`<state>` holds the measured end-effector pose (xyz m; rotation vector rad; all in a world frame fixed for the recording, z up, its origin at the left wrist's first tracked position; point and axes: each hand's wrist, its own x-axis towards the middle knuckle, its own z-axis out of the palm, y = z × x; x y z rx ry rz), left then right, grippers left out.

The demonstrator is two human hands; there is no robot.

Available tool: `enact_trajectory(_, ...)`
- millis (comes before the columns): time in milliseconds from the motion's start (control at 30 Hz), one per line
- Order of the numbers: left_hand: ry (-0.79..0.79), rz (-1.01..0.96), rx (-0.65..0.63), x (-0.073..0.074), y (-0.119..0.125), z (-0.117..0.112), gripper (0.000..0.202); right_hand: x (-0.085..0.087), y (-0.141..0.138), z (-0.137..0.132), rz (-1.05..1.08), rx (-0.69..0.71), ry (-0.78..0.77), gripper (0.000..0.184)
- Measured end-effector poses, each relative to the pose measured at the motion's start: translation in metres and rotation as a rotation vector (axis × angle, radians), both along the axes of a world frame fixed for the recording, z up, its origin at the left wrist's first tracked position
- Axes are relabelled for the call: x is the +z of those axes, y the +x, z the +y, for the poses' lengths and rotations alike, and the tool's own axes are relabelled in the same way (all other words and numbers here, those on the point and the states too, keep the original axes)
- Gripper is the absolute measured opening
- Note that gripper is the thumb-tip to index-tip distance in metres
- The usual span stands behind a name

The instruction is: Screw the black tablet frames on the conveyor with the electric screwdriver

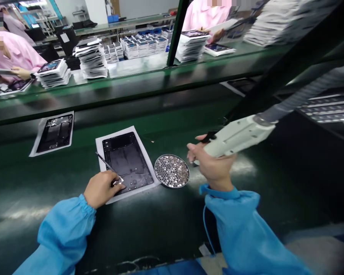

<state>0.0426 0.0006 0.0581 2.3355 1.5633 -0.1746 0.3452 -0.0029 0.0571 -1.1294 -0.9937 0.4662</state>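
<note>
My left hand (102, 187) is closed at the lower left corner of a black tablet-like panel (126, 156), which lies on a white sheet (138, 138). Between its fingers passes a thin dark tool (105, 161), perhaps tweezers. Small silvery parts (119, 181) show by the fingertips. My right hand (215, 168) is wrapped around a pale power screwdriver (237, 136) with a grey corrugated hose (292, 99) at its rear. Its front end points down to the left, beside a round dish (172, 171) full of small silvery pieces, and is partly hidden by my fingers.
Another black panel (55, 131) lies on white paper at the left. A green ledge (132, 86) crosses behind the bench, with paper-layered stacks (91, 59) on it. Two people in pink (14, 51) work beyond. A dark post (275, 76) slants across the right.
</note>
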Motion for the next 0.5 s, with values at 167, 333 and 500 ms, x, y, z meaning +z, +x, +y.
enact_trajectory(167,0.010,-0.038,0.004,-0.007,0.005,-0.001,0.019,-0.013,-0.036,0.001,0.017,0.149,-0.020,0.023)
enact_trajectory(333,0.047,-0.062,0.021,-0.007,0.005,-0.001,0.020,-0.022,-0.045,0.006,0.007,0.169,-0.034,0.023)
enact_trajectory(500,0.010,-0.044,0.034,-0.009,0.008,-0.001,0.019,-0.024,-0.046,0.008,0.001,0.141,-0.033,0.022)
